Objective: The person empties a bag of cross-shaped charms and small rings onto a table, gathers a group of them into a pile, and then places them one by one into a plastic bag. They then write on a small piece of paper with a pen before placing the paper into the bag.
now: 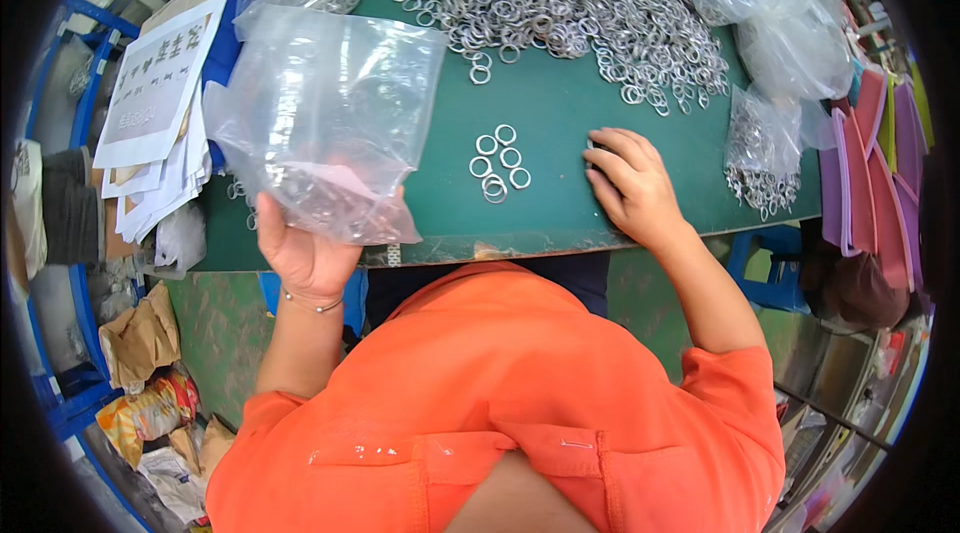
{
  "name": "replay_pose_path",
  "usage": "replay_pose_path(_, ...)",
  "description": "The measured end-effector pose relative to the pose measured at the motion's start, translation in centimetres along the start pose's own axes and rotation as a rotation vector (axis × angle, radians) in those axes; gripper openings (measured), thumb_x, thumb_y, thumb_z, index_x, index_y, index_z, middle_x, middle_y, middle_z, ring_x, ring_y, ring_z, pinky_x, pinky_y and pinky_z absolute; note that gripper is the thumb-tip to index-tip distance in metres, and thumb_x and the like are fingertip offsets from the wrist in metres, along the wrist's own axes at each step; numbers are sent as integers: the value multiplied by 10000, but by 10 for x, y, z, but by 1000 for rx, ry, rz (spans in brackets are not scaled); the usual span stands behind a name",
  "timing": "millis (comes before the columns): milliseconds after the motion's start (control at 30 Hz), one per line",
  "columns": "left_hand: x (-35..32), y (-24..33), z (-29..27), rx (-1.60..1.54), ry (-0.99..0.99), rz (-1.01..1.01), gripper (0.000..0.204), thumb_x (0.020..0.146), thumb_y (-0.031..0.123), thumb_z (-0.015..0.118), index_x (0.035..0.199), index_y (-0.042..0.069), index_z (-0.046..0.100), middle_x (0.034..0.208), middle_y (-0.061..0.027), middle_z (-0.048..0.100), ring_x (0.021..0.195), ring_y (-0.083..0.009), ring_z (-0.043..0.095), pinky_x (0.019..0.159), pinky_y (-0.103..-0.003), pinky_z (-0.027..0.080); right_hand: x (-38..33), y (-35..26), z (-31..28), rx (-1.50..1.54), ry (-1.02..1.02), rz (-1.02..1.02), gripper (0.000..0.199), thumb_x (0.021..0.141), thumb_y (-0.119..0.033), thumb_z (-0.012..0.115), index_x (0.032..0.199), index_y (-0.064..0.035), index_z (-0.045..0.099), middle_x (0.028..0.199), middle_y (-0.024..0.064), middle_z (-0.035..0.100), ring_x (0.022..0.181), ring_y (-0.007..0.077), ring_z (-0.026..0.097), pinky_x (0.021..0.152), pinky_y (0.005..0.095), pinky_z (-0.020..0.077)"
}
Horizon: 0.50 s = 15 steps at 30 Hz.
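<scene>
Here's the clear bag (330, 103), gripped in the left hand (315, 258)!
Loose rings (501, 159) lie between it and the right hand (640, 188), whose grip I can't tell; ring heap (570, 3) behind, papers (160, 83) crowding left.

So this green table (560, 123) is basically drowning in silvery metal rings: one huge pile (590, 3) is sprawling over the far side, with a couple of strays sitting just in front. A small ring cluster (495, 183) is lying by itself nearer the scuffed front edge (480, 253), a couple overlapping. Over right, a clear bag of rings (765, 163) is lying near the table's side.
</scene>
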<state>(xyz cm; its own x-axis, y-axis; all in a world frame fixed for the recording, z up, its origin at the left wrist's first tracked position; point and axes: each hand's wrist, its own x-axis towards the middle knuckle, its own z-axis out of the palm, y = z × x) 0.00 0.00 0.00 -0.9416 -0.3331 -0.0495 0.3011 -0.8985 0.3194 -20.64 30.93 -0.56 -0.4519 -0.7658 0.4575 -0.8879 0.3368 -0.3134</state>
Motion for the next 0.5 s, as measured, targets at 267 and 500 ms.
replay_pose_path(267, 25, -18, 16, 190, 45, -41, 665, 887, 416, 564, 1443, 129, 341, 1453, -110, 396, 1336, -354, 360, 1057, -687, 233, 51, -49, -3, 148, 88, -3, 272, 765, -110, 715, 1010, -19, 641, 1130, 152, 610, 1059, 339, 568, 918, 440, 453)
replay_pose_path(500, 9, -5, 9, -40, 57, 16, 644, 879, 424, 564, 1419, 125, 382, 1439, -113, 414, 1322, -355, 383, 1054, -668, 260, 60, -60, 56, 98, -153, -215, 296, 789, -194, 708, 1059, -83, 656, 1229, 115, 580, 1166, 300, 543, 991, 496, 426)
